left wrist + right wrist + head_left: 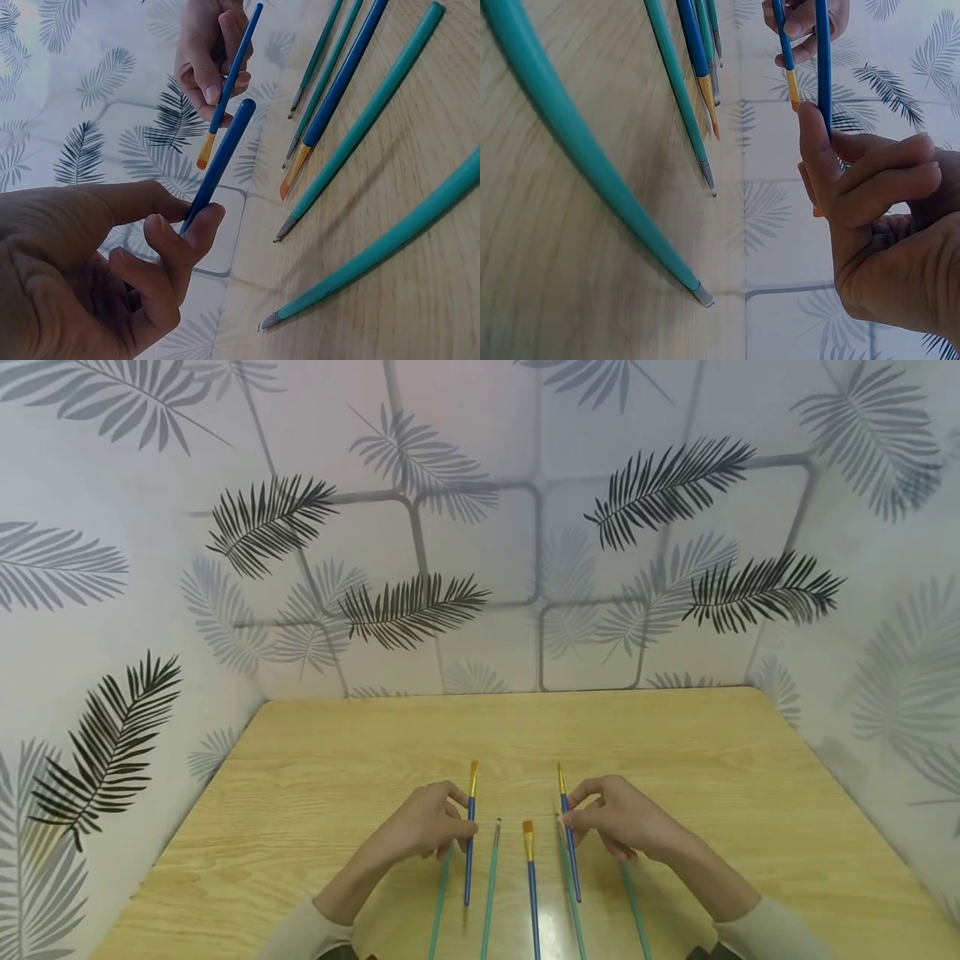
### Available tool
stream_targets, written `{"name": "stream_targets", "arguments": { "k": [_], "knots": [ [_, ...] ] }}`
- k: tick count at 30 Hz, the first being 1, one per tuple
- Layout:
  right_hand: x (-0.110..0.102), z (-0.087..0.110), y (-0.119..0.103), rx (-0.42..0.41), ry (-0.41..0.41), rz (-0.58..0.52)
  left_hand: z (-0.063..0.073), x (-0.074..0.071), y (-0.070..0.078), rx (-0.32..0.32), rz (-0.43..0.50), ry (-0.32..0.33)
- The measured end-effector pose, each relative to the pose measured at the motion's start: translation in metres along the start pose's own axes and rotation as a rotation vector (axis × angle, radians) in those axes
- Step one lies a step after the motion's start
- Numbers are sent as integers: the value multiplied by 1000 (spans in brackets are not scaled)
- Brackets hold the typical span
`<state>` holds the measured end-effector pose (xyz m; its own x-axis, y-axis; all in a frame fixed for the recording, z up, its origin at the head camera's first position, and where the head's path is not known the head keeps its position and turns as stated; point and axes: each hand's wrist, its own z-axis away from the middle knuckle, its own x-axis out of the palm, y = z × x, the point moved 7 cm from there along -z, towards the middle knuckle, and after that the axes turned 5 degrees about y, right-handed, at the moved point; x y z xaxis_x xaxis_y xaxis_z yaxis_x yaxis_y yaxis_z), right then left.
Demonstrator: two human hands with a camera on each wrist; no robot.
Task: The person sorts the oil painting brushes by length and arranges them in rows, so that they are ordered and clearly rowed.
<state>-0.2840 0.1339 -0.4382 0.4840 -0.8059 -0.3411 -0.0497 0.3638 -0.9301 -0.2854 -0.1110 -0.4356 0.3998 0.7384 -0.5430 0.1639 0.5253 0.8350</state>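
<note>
My left hand (429, 823) pinches a blue paintbrush (468, 860) between thumb and fingers, its gold ferrule and orange-brown bristles pointing away from me. Opposite it, my right hand (621, 817) pinches a second blue paintbrush (573, 860), also bristles-forward and slightly tilted. Both brushes are held above the table, as the left wrist view shows with the left brush's blue handle (219, 165). Between the hands, a third blue paintbrush (532, 893) with a wide bristle head lies on the table. Several teal brushes lie beside it, among them one teal brush (490, 893) left of it.
A wood-grain table (360, 735) carries the brushes. One teal brush (439, 906) lies partly under my left hand, another teal brush (636, 910) below my right. Behind and at the sides stands a pale covering with leaf prints (480, 552).
</note>
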Motion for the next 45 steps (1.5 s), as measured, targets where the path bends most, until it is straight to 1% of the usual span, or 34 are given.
{"name": "stream_targets", "arguments": {
  "k": [6, 12, 18, 22, 28, 33, 40, 45],
  "knots": [
    [-5, -4, -1, -9, 33, 27, -2, 0, 3, 20, 19, -18],
    [-9, -9, -1, -14, 47, 20, -6, -3, 6, 30, -5, -15],
    [-13, -16, -1, 1, 70, 3, -11, -11, 6, 0, -13, 12],
    [-17, -20, -2, -9, 95, 3, -16, -14, 8, -20, -10, 22],
    [-20, -24, -3, -6, 114, 10, -23, -14, 11, -19, -9, 20],
    [-20, -27, -3, -1, 120, -4, -27, -16, 13, -19, -25, 39],
    [-21, -29, 1, 26, 141, -16, -27, -15, 14, -24, -33, 33],
    [-22, -30, 2, 31, 153, -27, -28, -17, 14, -20, -37, 46]
  ]
}}
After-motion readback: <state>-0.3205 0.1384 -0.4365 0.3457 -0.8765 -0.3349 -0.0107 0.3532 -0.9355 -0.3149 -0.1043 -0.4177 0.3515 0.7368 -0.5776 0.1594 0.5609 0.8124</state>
